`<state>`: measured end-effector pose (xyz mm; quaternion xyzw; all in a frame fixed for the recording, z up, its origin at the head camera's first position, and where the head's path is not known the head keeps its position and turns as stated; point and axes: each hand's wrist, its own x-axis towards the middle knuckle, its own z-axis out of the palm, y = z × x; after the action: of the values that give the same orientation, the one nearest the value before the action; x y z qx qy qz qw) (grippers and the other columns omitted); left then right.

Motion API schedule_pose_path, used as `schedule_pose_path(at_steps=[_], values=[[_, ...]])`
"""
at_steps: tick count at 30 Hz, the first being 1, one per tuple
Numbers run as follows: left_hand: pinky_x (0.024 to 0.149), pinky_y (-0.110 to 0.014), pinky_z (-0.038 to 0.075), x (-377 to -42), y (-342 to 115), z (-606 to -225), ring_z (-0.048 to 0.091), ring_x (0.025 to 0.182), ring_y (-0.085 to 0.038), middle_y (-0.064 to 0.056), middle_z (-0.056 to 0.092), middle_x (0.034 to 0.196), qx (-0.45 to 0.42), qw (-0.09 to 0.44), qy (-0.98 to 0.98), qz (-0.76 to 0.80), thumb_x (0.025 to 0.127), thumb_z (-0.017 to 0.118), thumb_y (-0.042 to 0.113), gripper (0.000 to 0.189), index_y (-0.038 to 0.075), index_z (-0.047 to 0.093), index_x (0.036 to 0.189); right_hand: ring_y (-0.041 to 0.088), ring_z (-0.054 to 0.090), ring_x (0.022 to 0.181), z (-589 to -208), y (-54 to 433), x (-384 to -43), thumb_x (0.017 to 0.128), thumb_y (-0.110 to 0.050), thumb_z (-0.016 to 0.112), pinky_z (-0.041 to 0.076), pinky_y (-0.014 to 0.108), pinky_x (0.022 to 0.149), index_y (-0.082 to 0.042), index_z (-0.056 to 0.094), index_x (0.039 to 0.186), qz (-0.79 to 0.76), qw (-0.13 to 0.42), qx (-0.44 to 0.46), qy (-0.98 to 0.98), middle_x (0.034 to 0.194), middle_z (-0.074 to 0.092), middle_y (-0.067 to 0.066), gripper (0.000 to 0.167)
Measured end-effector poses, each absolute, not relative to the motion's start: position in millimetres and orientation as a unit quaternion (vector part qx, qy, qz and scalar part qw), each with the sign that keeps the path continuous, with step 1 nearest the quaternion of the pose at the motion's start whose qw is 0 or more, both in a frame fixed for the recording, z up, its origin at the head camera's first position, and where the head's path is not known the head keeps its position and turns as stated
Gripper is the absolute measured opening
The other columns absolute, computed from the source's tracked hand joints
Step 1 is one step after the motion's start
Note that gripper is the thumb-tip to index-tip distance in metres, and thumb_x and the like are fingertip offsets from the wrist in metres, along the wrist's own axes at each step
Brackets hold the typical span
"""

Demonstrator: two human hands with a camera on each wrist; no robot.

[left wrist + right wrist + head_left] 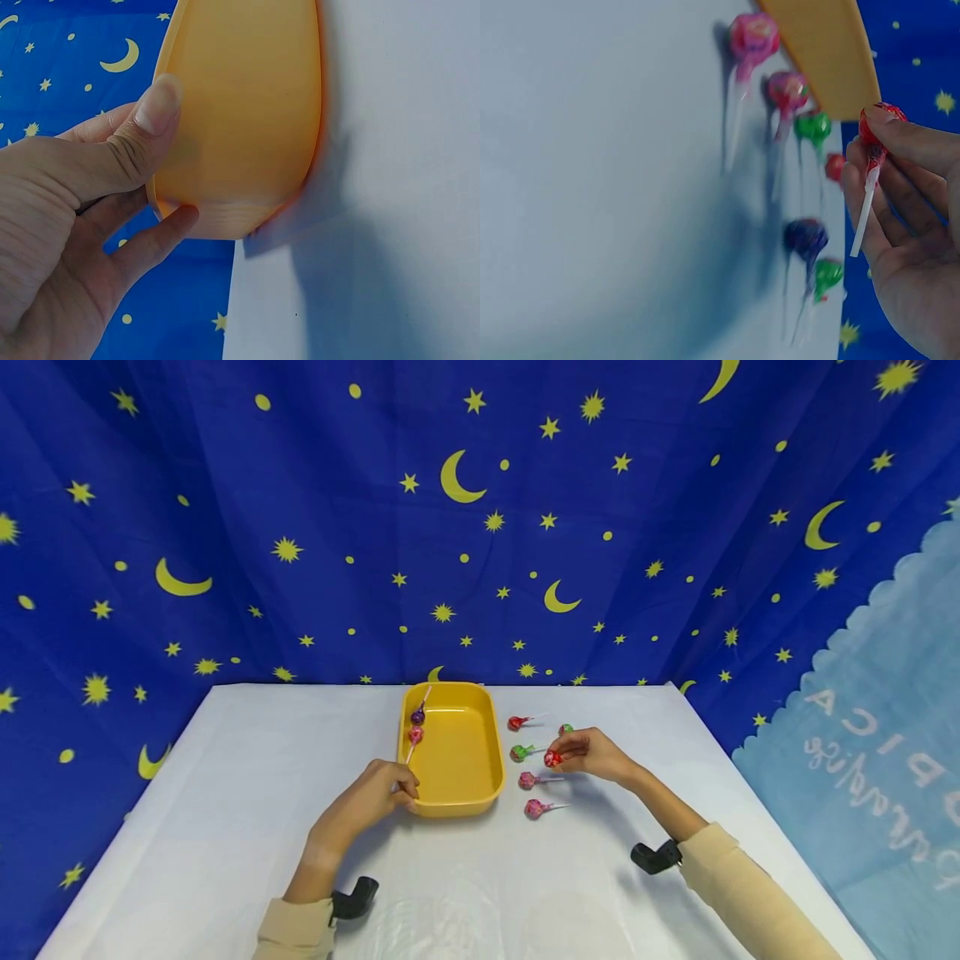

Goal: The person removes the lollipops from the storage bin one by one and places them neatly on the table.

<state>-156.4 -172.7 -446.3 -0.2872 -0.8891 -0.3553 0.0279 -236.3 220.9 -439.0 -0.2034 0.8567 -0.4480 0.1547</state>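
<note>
My left hand (378, 793) grips the near left corner of a yellow plastic tray (459, 752); the left wrist view shows the thumb and fingers on either side of its wall (240, 112). Inside the tray, along its left side, are a purple lollipop (417, 717) and a pink lollipop (416, 735). Right of the tray, my right hand (592, 753) pinches a red lollipop (871, 139) by its wrapped head, held above the table with the white stick hanging down in the right wrist view.
On the white table (300, 743), right of the tray, lie a red lollipop (516, 723), a green one (519, 752) and two pink ones (528, 781) (535, 809). A second green lollipop (828, 277) and a purple one (807, 238) lie by the right hand. A blue starry cloth (375, 510) hangs behind.
</note>
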Motion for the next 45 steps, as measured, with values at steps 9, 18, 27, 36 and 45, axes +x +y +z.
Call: schedule_pose_path(at_steps=[9,18,27,36,45], values=[[0.069,-0.026,0.054,-156,-173,-446,0.062,0.075,-0.009,-0.002,0.070,0.081,-0.289,0.023,-0.888,-0.357,0.077,0.077,0.000,0.008,0.006,0.072,0.075,0.014,0.067,0.093,-459,251,-230,0.082,-0.009,0.078,0.053,0.020,0.080,0.003,0.068,0.112,-0.454,0.147,-0.165,0.864,0.105,0.071,0.017,0.034],[0.070,-0.027,0.054,-154,-172,-444,0.060,0.076,-0.009,0.000,0.069,0.081,-0.267,0.013,-0.895,-0.357,0.077,0.077,0.000,0.009,0.007,0.072,0.075,0.014,0.067,0.090,-475,266,-228,0.078,-0.006,0.080,0.052,0.019,0.078,0.006,0.067,0.109,-0.445,0.125,-0.155,0.873,0.103,0.071,0.019,0.036],[0.072,-0.028,0.054,-154,-171,-443,0.060,0.077,-0.009,0.001,0.068,0.082,-0.253,0.000,-0.901,-0.353,0.078,0.077,0.001,0.009,0.008,0.072,0.075,0.011,0.063,0.081,-485,271,-228,0.073,-0.005,0.084,0.051,0.020,0.070,0.004,0.070,0.103,-0.437,0.099,-0.162,0.879,0.094,0.071,0.016,0.035],[0.069,-0.027,0.054,-155,-172,-445,0.060,0.075,-0.008,-0.001,0.069,0.081,-0.268,0.011,-0.895,-0.357,0.077,0.077,0.001,0.009,0.007,0.072,0.075,0.005,0.059,0.075,-489,270,-227,0.071,0.000,0.083,0.050,0.017,0.066,0.007,0.069,0.101,-0.443,0.088,-0.167,0.876,0.090,0.070,0.015,0.034],[0.069,-0.027,0.053,-155,-173,-445,0.061,0.075,-0.008,0.000,0.069,0.080,-0.287,0.024,-0.888,-0.359,0.077,0.077,0.002,0.008,0.008,0.072,0.074,0.009,0.062,0.080,-482,269,-225,0.071,0.000,0.084,0.051,0.019,0.070,0.006,0.069,0.103,-0.438,0.099,-0.173,0.877,0.094,0.070,0.017,0.035]])
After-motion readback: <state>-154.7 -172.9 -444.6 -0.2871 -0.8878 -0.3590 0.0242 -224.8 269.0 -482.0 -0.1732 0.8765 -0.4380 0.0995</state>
